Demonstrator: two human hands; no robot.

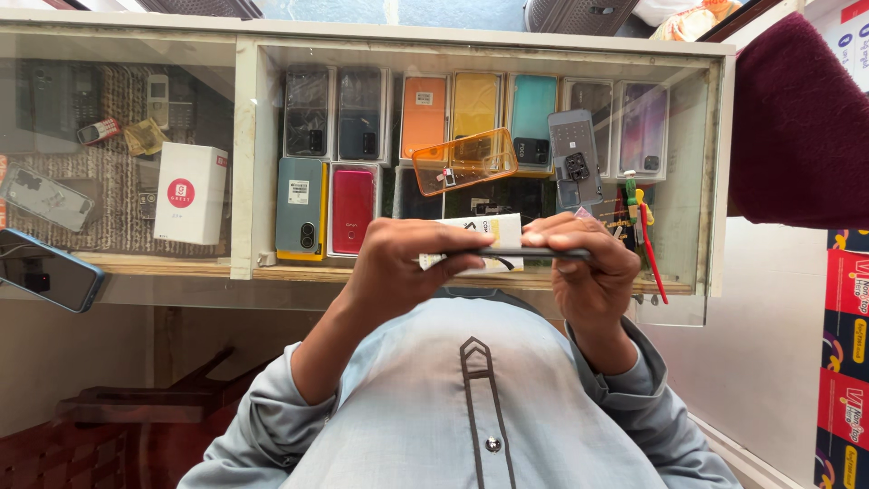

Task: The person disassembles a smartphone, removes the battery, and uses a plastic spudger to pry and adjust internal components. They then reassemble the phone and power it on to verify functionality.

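Observation:
Both my hands hold a thin dark phone [518, 254] flat and edge-on, just above a glass display counter [244, 154]. My left hand [398, 264] grips its left end and my right hand [588, 264] grips its right end, fingers curled over the top. A small white printed box [484, 237] lies right behind the phone, partly hidden by my fingers; I cannot tell whether my left hand touches it. My grey-blue shirt fills the bottom of the view.
On the glass lie a clear orange phone case [464, 160], a grey phone back panel [575, 158] and a red and green tool [647, 237]. Boxed phones sit inside the counter beside a white box [188, 192]. Another phone [45, 269] lies far left. Colourful cartons [846, 362] stand at the right.

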